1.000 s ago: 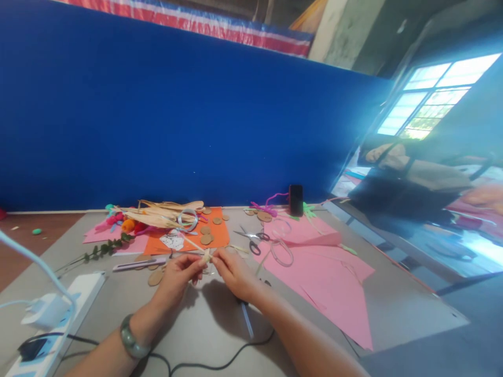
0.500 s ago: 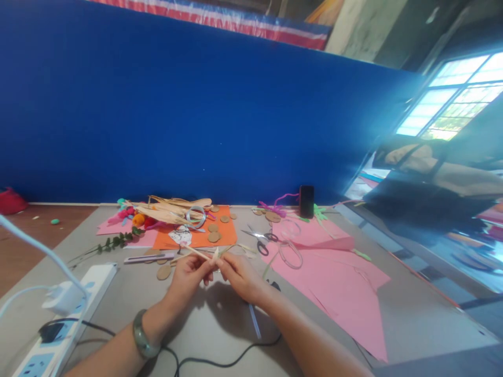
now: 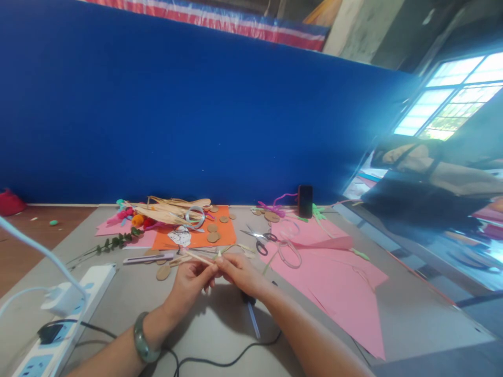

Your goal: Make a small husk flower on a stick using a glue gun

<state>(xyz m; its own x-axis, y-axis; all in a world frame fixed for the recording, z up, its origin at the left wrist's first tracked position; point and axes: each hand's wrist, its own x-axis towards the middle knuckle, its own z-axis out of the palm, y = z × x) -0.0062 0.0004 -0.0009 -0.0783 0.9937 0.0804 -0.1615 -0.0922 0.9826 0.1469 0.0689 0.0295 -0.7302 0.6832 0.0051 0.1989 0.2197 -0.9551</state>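
– where do we find the two hands?

– low in the middle of the view, over a grey table (image 3: 214,332). our left hand (image 3: 188,285) pinches a thin pale stick (image 3: 199,257) between thumb and fingers; the stick slants up and away to the left. our right hand (image 3: 241,275) meets it, thumb and forefinger pressed on a small pale piece (image 3: 219,254) whose tip points up. the fingers hide whether the two are joined, so we cannot tell.

– what do we see beyond them?

– an orange sheet (image 3: 196,240) carrying brown discs (image 3: 213,237) and a white patterned scrap (image 3: 181,236). a heap of straw-coloured strips (image 3: 167,213) lies at its far side.

– and to the left?

– a slim cutter (image 3: 135,259), a leafy green sprig (image 3: 113,242), then, nearer us, a white power strip (image 3: 84,301). a green bangle (image 3: 144,337) circles our left wrist.

– to the right?

– opened scissors (image 3: 257,235), large pink sheets (image 3: 338,288), and a dark phone (image 3: 305,201) upright near a blue partition (image 3: 196,104). below the right hand, we notice a translucent rod (image 3: 253,319).
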